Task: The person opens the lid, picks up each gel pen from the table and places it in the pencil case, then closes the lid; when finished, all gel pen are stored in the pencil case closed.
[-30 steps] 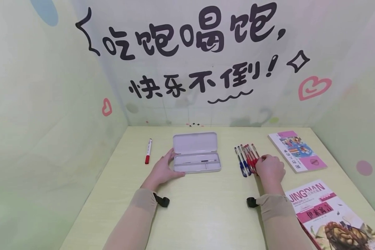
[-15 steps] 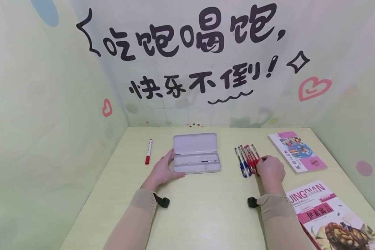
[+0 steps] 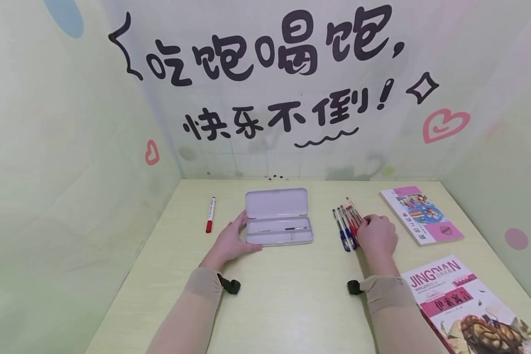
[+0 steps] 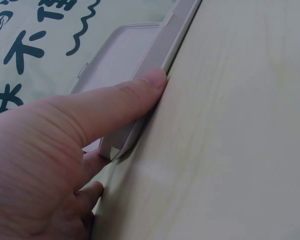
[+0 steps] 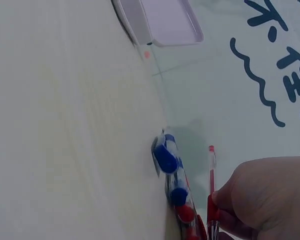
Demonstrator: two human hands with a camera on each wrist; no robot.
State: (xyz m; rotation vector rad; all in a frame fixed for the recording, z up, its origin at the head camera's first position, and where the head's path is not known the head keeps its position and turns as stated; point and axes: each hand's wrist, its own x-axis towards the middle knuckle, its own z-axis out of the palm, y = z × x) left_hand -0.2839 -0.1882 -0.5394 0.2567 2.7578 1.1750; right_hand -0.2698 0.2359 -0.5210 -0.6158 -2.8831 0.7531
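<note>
An open white pencil case (image 3: pixel 276 202) lies on the table, its lid tilted back, with a slim dark-tipped pen (image 3: pixel 295 228) inside. At its left end my left hand (image 3: pixel 230 241) grips the case, thumb (image 4: pixel 135 95) along the front wall and other fingers behind the end. To the right, my right hand (image 3: pixel 378 239) pinches a red gel pen (image 5: pixel 212 182) near its red grip, its far end pointing up and away. Right beside that hand lies a row of blue gel pens (image 3: pixel 341 231) and other red gel pens (image 3: pixel 354 223), partly hidden by the fingers.
A white marker with a red cap (image 3: pixel 210 215) lies left of the case on the pale wooden table (image 3: pixel 292 305). A pink-and-blue book (image 3: pixel 422 215) is at the back right, and a larger magazine-like book (image 3: pixel 464 300) lies nearer. Printed wall sheets enclose the table.
My right hand has shifted slightly left and up, and the red gel pen in its fingers has lifted from the row's right end over the other pens. My left hand and the case stay put.
</note>
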